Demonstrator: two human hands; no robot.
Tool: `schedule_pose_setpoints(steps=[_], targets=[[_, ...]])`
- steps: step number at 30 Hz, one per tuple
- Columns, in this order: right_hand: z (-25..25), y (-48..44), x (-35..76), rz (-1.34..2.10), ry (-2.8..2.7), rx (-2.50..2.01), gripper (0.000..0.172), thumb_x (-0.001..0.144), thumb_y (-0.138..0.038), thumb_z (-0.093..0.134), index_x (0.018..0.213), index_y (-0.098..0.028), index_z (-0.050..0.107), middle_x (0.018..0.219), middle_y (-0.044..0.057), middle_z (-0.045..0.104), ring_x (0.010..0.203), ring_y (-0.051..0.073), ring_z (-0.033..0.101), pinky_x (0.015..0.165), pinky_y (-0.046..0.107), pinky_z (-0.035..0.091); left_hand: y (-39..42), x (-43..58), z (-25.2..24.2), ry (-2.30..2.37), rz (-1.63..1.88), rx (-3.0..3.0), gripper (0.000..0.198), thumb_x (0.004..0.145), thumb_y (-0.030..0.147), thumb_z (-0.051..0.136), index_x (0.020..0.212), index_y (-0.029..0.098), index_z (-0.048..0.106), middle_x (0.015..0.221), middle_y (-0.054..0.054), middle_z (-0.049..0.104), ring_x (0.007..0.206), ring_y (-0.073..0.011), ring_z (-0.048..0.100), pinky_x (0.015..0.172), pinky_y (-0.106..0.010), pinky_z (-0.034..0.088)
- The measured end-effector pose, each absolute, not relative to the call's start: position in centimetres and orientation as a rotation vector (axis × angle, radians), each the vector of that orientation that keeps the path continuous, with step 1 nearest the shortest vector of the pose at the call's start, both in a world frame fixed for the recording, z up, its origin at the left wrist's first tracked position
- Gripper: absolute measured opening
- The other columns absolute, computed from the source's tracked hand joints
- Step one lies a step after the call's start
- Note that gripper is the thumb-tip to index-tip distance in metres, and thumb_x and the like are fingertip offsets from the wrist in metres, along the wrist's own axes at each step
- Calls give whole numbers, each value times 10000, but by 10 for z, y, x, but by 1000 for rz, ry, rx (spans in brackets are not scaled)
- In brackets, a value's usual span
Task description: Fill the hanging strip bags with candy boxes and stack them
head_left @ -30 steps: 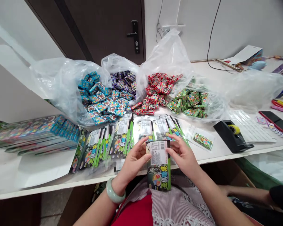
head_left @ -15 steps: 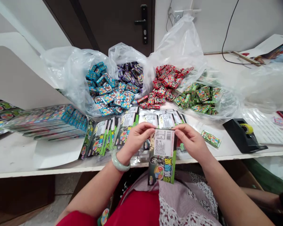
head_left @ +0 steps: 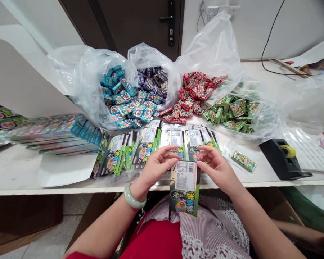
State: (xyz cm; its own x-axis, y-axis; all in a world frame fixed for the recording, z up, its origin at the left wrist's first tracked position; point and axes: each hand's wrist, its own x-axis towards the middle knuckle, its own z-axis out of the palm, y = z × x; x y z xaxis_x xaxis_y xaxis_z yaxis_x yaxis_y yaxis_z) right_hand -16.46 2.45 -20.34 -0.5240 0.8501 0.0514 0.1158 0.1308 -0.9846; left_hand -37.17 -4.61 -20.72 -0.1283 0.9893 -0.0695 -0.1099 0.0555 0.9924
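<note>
Both my hands are over the table's front edge, pinching the top of a green printed card (head_left: 184, 201) that has a white barcode label (head_left: 185, 176) on it. My left hand (head_left: 158, 167), with a pale jade bangle (head_left: 135, 196) on its wrist, grips the card's left side. My right hand (head_left: 217, 167) grips its right side. The card's lower end hangs down in front of my red-and-striped clothing (head_left: 162, 237). Behind my fingers lies a row of similar cards (head_left: 148, 147), overlapping one another.
Plastic bags hold heaps of blue (head_left: 121, 97), purple (head_left: 152, 84), red (head_left: 194, 91) and green (head_left: 232, 111) packets. A stack of cards (head_left: 56, 136) lies at left. A loose green packet (head_left: 243, 161) and a black tape dispenser (head_left: 283, 158) sit at right.
The card and both my hands have dropped slightly toward my body since half a second ago. The whole view has drifted, shifting the table and bags up and to the right.
</note>
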Motion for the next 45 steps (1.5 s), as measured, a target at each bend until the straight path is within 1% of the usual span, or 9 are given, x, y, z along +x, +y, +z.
schedule_pose_setpoints(steps=[3, 5, 12, 17, 24, 30, 37, 41, 45], targets=[[-196, 23, -163, 1264, -1981, -897, 80, 887, -303, 584, 919, -233, 606, 951, 56, 623, 917, 200, 597, 752, 345, 505, -50, -375, -203, 1317, 1267, 1164, 154, 774, 283, 692, 888, 180, 691, 920, -68, 729, 883, -178, 674, 839, -348, 541], [-190, 23, -164, 1178, -2102, -847, 95, 882, -311, 599, 836, -227, 604, 933, 57, 637, 917, 208, 597, 781, 364, 494, -51, -375, -200, 1310, 1294, 1203, 126, 741, 290, 719, 796, 180, 689, 879, -61, 719, 863, -176, 667, 821, -338, 543], [-173, 32, -181, 1356, -2093, -988, 123, 854, -342, 609, 842, -220, 604, 783, 19, 626, 690, 160, 573, 579, 291, 451, -43, -368, -189, 1360, 1283, 1075, 125, 732, 274, 700, 733, 167, 635, 696, -7, 642, 620, -99, 559, 594, -235, 465], [-171, 34, -180, 1342, -2214, -893, 181, 899, -316, 565, 746, -224, 589, 755, 16, 615, 710, 164, 574, 615, 298, 453, -45, -374, -191, 1265, 1285, 1183, 162, 774, 258, 667, 672, 169, 578, 700, -5, 599, 667, -110, 546, 641, -252, 460], [-193, 18, -168, 1040, -2230, -680, 76, 917, -218, 581, 982, -249, 608, 991, 44, 626, 1013, 202, 578, 855, 357, 480, -61, -381, -203, 1237, 1299, 1402, 72, 833, 223, 658, 796, 170, 626, 863, -53, 637, 858, -158, 605, 780, -309, 487], [-207, 12, -167, 952, -2165, -686, 86, 930, -169, 539, 980, -227, 579, 971, 56, 613, 1013, 210, 577, 861, 376, 484, -59, -373, -210, 1270, 1307, 1392, 74, 864, 232, 633, 917, 181, 640, 906, -50, 632, 870, -149, 606, 774, -281, 500], [-210, 14, -174, 1173, -1973, -761, 135, 902, -221, 558, 1032, -220, 597, 1049, 72, 603, 998, 194, 594, 776, 323, 529, -48, -376, -215, 1312, 1331, 1361, 35, 843, 220, 642, 834, 188, 653, 864, -34, 658, 856, -149, 633, 786, -257, 514], [-220, 64, -124, 1047, -1907, -1165, 302, 897, -307, 549, 1184, -226, 591, 1088, 61, 654, 920, 171, 635, 769, 306, 534, -44, -382, -221, 1401, 1339, 1357, 64, 818, 249, 665, 791, 196, 639, 828, -20, 651, 786, -143, 630, 700, -216, 513], [-232, 128, -49, 584, -1835, -1698, 245, 872, -245, 514, 1009, -154, 696, 1026, 109, 672, 887, 213, 620, 854, 378, 485, -39, -382, -224, 1447, 1327, 1379, 91, 796, 272, 680, 767, 199, 634, 824, -20, 649, 760, -143, 628, 665, -200, 510]])
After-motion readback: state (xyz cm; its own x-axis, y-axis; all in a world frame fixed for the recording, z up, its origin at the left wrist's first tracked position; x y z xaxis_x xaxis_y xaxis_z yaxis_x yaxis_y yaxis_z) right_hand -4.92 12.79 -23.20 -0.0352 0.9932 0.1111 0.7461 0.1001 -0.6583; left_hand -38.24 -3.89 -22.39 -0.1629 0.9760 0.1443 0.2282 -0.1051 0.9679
